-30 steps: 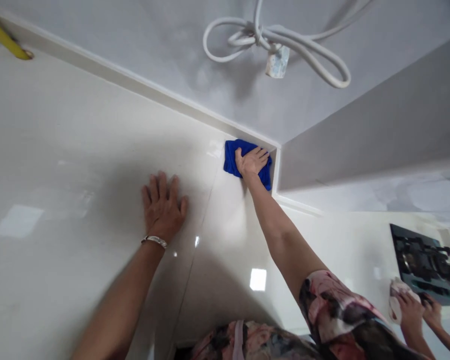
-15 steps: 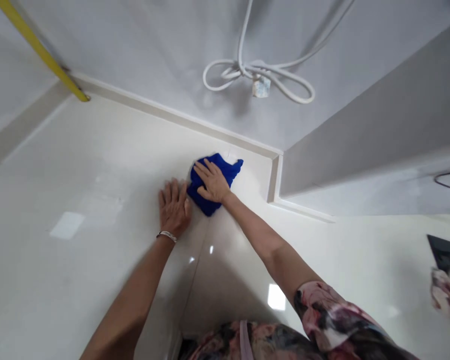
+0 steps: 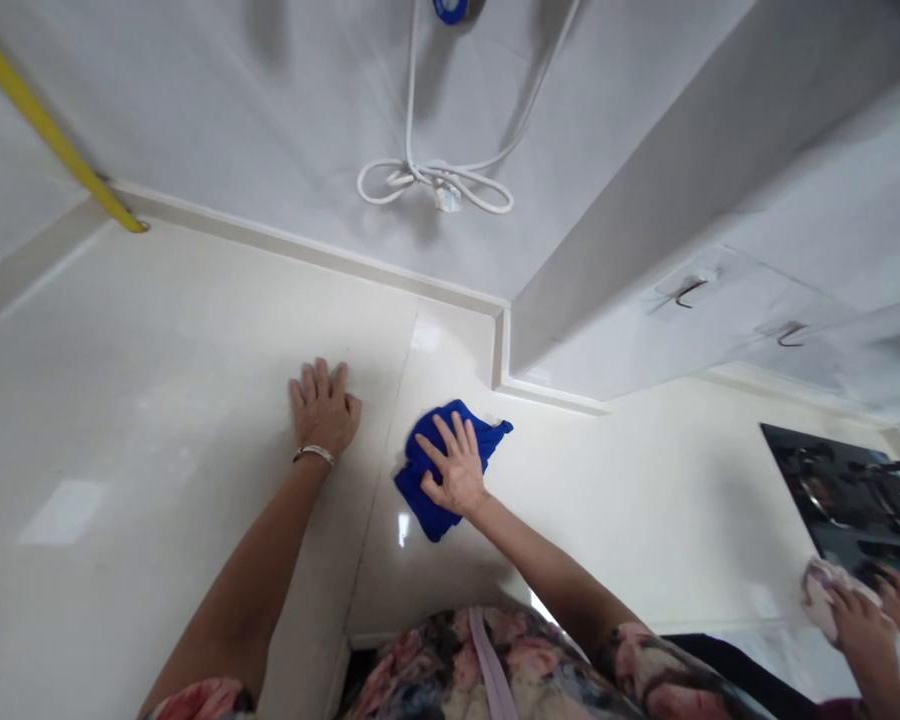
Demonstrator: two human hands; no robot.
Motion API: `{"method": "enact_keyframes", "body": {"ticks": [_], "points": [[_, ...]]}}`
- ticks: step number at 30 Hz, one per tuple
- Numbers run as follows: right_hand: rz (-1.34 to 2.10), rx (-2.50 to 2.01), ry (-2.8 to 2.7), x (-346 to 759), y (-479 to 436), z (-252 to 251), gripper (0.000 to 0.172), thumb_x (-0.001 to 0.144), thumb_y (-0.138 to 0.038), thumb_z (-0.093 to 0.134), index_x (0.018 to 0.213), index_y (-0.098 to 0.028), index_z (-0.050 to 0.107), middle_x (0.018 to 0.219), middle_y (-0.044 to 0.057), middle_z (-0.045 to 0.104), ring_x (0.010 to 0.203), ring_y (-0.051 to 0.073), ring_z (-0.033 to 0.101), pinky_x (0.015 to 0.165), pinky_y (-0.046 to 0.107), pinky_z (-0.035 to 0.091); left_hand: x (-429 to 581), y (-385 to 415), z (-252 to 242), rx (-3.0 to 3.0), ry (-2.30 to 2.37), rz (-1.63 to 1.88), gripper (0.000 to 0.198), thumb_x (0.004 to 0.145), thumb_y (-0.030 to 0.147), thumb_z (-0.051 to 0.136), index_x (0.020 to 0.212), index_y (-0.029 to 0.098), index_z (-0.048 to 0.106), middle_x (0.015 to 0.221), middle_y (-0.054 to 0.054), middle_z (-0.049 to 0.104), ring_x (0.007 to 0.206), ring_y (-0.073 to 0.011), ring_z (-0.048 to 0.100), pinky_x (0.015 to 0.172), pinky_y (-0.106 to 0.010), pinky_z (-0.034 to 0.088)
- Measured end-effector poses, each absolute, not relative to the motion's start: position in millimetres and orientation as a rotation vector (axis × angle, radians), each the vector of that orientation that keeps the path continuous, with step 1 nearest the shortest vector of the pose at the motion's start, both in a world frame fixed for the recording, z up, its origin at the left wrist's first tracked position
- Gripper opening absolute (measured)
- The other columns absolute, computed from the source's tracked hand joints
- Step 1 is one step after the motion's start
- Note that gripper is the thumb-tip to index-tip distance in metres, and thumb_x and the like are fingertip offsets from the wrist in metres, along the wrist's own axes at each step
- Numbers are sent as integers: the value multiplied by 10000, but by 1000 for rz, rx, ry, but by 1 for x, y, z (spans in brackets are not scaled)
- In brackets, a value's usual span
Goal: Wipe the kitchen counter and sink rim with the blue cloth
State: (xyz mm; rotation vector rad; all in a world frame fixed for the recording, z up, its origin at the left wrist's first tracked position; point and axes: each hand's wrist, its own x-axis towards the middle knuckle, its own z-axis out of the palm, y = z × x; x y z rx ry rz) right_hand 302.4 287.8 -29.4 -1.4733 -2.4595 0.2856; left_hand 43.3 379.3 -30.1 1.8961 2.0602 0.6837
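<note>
My right hand (image 3: 456, 470) lies with spread fingers on top of a blue cloth (image 3: 432, 512), pressing it against the glossy cream countertop (image 3: 217, 330). The cloth is spread out and crumpled at its edges, with one corner sticking out to the right. To the left, my left hand (image 3: 322, 408) rests palm down on the counter, fingers apart and nothing in it. A bracelet (image 3: 314, 455) circles that wrist. A thin seam in the counter runs between my two hands.
A tied white cable with a plug (image 3: 446, 195) hangs on the wall ahead. A yellow pipe (image 3: 52, 125) meets the counter at far left. The wall juts out at right, with hooks (image 3: 690, 292). Another person's hands (image 3: 862, 615) hold a pale cloth (image 3: 821, 595) by a black cooktop (image 3: 832, 485).
My right hand has drawn the blue cloth back from the wall towards me, across the seam. My left hand stays flat on the counter. The view has turned rightward, showing more of the cooktop.
</note>
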Motion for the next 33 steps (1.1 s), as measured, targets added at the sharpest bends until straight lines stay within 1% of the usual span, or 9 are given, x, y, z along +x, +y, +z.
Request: {"method": "enact_keyframes", "body": {"ticks": [3,7,12,18,22,25,27,31,33], "points": [[150,-1677,-2405,298,287,-30,728,849,-343,674,1562,-293,531,1723,121,315,1595,510,146,1243,770,168,44,379,-31,1902,2063,694,680,955,312,410,1596,86,449,1748,-216,216,1645,-402,79,1301,-688,51],[42,-1928,-2364,282,334,-28,740,935,-358,596,1632,-188,416,1710,203,309,1564,495,251,1244,686,241,45,379,-32,1918,2099,693,665,963,299,412,1593,91,456,1746,-214,231,1644,-402,93,1304,-681,69],[-12,-2203,-2230,279,440,-17,685,1004,-364,462,1625,-84,391,1649,280,384,1485,489,402,1186,656,334,44,380,-33,1903,2102,685,666,950,280,440,1588,92,466,1751,-195,236,1640,-402,115,1310,-668,73],[17,-2443,-2029,296,527,-6,681,1020,-364,403,1610,-28,364,1615,338,394,1424,484,472,1128,633,394,42,380,-35,1901,2097,656,686,935,279,471,1598,103,451,1764,-187,197,1641,-395,107,1314,-663,68],[3,-2455,-2008,302,551,-14,694,998,-372,396,1577,9,365,1581,387,387,1403,499,475,1103,679,386,41,380,-34,1908,2114,604,667,961,301,443,1600,111,445,1760,-195,210,1645,-380,103,1316,-651,91],[-4,-2396,-2067,309,559,-20,699,1000,-427,350,1576,-31,358,1592,359,371,1431,471,440,1120,694,365,41,380,-31,1902,2115,577,662,967,303,441,1602,116,442,1762,-189,207,1644,-381,109,1320,-641,89],[14,-2381,-2101,317,564,-18,700,996,-482,339,1570,-83,375,1586,328,380,1422,450,452,1113,669,392,42,380,-30,1899,2108,568,668,962,298,453,1606,120,435,1767,-184,193,1644,-383,106,1321,-640,84],[69,-2334,-2195,334,576,-1,706,941,-572,484,1483,-121,467,1485,277,479,1256,432,589,1030,602,482,42,380,-30,1881,2107,572,670,959,296,452,1607,126,435,1769,-177,190,1644,-385,96,1316,-653,73],[109,-2316,-2248,338,579,8,687,913,-589,548,1438,-148,510,1451,241,516,1169,408,636,1004,562,503,42,380,-31,1881,2105,585,667,962,303,444,1603,119,439,1765,-181,203,1642,-391,101,1312,-658,77]]}}
